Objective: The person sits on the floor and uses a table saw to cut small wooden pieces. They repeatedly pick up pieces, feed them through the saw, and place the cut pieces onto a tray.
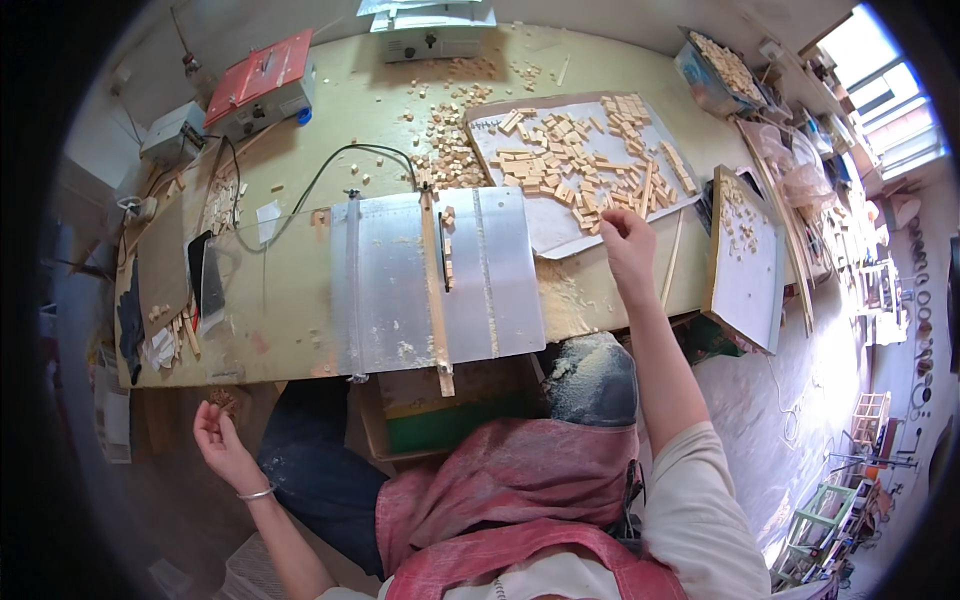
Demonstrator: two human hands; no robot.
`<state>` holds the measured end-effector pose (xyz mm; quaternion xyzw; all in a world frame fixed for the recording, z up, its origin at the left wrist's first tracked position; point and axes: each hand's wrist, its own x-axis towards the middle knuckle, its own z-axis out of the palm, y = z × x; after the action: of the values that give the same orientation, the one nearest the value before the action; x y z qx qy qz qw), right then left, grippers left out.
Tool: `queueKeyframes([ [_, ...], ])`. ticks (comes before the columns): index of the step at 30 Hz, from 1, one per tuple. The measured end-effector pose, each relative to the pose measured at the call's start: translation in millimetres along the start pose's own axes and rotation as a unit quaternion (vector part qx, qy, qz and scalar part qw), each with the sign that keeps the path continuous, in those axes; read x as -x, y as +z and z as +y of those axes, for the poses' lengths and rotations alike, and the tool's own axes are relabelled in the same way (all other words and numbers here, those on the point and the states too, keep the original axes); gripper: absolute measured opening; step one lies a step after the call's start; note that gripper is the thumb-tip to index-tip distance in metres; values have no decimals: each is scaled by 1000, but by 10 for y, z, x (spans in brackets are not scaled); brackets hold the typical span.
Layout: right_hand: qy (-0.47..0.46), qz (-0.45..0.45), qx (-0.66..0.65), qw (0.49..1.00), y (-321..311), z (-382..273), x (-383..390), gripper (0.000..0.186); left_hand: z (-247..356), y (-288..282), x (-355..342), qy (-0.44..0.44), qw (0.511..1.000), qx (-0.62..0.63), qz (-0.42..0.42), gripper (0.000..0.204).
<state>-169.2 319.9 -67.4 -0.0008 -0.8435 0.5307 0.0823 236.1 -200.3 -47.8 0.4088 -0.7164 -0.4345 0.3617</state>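
My right hand (628,250) is closed, its fingertips at the near edge of a spread of small wooden blocks (545,160). Whatever it pinches, if anything, I cannot make out. The blocks lie on a shallow white board (555,236) with a brown rim. Low on the left, below the table edge, my left hand (222,440) is open with loosely bent fingers and nothing visible in it. Between the hands sits a metal saw plate (390,270). A wooden guide strip (436,300) crosses it, beside a dark slot with a few small wood pieces (449,255) along it.
Loose wood cubes (450,140) are scattered behind the plate. A red-topped box (262,85) stands at the far left, a black cable (330,165) in front. At right are a tilted tray (745,270) and a bin of blocks (720,70). Sawdust (565,300) lies near the plate.
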Motion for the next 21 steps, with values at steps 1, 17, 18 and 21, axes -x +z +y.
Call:
queueKeyframes([
  [1, -25, -32, 70, 997, 0, 75, -78, 21, -61, -30, 71, 2, 1000, 2, -23, 38],
  [17, -115, -76, 351, 926, 127, 229, -265, 14, -440, -88, 189, -39, 997, -18, -65, 38],
  [18, -126, -66, 342, 929, 117, 232, -260, 14, -426, -68, 196, -39, 997, -19, -65, 38],
  [21, -106, -91, 365, 921, 92, 240, -281, 14, -390, -31, 206, -41, 997, -21, -64, 38],
])
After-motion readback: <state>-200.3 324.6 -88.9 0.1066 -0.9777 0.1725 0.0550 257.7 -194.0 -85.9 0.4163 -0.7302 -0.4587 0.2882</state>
